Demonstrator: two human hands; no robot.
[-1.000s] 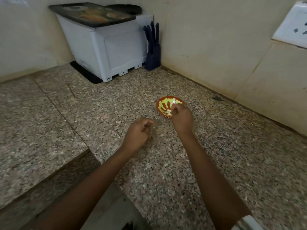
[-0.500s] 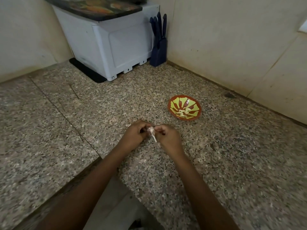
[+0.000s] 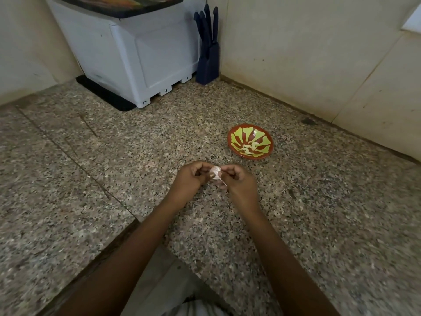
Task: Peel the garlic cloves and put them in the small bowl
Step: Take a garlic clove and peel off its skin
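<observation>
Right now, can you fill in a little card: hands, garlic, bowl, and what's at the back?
left hand: pinches the garlic
right hand: pinches it too
garlic: between both hands, skin hanging loose
bowl: on the counter beyond the right hand, pale cloves inside
back: white box, knife block beside it

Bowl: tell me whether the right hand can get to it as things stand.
Probably yes. The bowl lies just beyond the right hand, slightly to its right, with only bare counter between them. But that hand is busy pinching the clove, which the left hand holds too.
</observation>
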